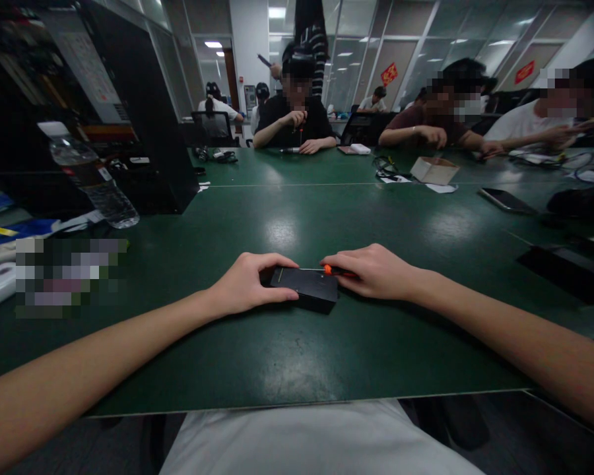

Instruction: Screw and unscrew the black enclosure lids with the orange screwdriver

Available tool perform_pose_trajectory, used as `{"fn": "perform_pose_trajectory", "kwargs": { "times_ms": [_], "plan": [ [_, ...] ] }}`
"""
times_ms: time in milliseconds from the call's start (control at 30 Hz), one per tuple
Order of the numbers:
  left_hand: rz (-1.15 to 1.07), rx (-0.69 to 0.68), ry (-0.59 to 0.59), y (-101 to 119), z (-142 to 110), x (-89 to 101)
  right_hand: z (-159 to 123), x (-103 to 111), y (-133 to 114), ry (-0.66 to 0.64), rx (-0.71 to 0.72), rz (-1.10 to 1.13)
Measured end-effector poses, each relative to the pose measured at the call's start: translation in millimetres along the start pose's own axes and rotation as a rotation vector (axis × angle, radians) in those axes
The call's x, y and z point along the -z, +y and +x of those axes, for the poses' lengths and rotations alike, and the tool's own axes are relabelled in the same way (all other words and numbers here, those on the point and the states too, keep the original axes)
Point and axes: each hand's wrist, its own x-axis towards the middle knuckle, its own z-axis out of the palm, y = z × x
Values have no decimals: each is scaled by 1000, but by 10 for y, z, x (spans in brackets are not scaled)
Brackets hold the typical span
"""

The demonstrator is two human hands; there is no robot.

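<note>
A black rectangular box-shaped device rests on the green tabletop in front of me. My left hand grips its left end, thumb on the near side and fingers on the far side. In my right hand is a screwdriver with an orange and black handle. Its thin metal shaft points left along the far edge of the device. The tip lies close to my left fingers; whether it touches the device I cannot tell.
A plastic bottle stands at the left beside a black cabinet. On the right lie a phone and a dark flat object. Farther back are a small open box and cables. Several people sit across the table.
</note>
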Motion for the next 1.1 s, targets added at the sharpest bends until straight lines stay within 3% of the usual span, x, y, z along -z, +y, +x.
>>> {"fn": "perform_pose_trajectory", "kwargs": {
  "times_ms": [200,433,567,733,867,1100],
  "plan": [
    [19,-12,-7,11,-4,-9,-63,76,217,-163,-152,-80],
    [28,0,-6,53,-9,-51,-51,109,180,-157,-186,-80],
    [28,0,8,66,-7,-68,-23,190,6,-34,-92,-107],
    [32,-13,29,75,-10,-66,7,285,-307,221,65,181],
    [56,-26,38,80,-15,-67,41,258,-488,204,12,187],
    [102,-79,67,79,-25,-87,70,225,-547,243,-57,264]
  ]
}}
